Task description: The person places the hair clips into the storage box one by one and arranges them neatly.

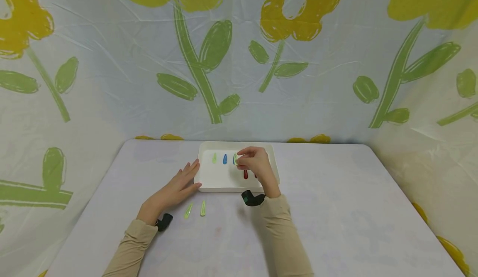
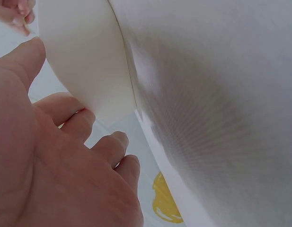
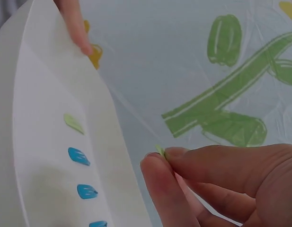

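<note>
A light green snap hair clip (image 3: 160, 150) is pinched between thumb and forefinger of my right hand (image 1: 257, 164), above the white tray (image 1: 216, 184). My left hand (image 1: 175, 189) touches the tray's left side with fingers extended; in the left wrist view its fingers (image 2: 65, 106) lie along the tray wall. Inside the tray, a green clip (image 1: 214, 158) and a blue clip (image 1: 225, 159) lie in a row, with more blue clips (image 3: 87, 191) seen in the right wrist view. A red clip (image 1: 245, 174) lies nearer the front, and another is partly hidden by the right hand.
Two green clips (image 1: 203, 208) lie on the white table (image 1: 336, 210) in front of the tray, near the left wrist. Behind the table hangs a flower-patterned cloth (image 1: 239, 115). Each wrist carries a black camera (image 1: 252, 198).
</note>
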A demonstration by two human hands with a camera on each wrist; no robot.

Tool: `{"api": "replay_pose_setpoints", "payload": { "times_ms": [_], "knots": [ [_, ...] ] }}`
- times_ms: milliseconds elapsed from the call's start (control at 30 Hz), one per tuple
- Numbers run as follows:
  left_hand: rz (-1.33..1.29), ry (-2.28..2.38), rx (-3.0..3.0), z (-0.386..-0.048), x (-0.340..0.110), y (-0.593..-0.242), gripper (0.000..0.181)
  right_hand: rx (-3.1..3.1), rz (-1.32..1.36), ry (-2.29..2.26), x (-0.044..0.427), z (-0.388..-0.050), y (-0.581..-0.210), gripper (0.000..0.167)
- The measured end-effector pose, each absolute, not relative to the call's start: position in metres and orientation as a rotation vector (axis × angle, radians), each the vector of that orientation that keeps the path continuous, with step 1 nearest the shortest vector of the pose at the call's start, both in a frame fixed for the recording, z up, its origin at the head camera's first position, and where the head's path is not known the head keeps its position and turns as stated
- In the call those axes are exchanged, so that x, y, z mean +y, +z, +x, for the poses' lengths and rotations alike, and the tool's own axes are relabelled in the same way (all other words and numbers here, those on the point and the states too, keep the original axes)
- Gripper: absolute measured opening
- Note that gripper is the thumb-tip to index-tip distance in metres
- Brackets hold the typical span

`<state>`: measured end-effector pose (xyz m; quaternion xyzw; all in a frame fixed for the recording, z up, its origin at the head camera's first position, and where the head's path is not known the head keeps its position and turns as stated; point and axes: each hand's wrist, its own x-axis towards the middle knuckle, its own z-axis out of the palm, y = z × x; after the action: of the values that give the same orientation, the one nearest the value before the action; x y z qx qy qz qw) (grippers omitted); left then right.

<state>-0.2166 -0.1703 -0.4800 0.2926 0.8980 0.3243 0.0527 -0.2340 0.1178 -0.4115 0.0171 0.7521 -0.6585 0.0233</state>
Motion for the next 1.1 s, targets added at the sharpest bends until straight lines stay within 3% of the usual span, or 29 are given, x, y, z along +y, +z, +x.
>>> {"api": "replay_pose_setpoints", "payload": {
  "times_ms": [633, 1100],
  "knots": [
    [0.899, 0.989, 2.738, -0.217, -0.172, -0.482, 0.072, 2.484, 0.270, -1.849, 0.106, -0.238, -0.453, 0.018],
    [0.891, 0.990, 2.739, -0.216, -0.171, -0.482, 0.073, 2.623, 0.276, -1.712, 0.103, -0.237, -0.459, 0.006]
  ]
}}
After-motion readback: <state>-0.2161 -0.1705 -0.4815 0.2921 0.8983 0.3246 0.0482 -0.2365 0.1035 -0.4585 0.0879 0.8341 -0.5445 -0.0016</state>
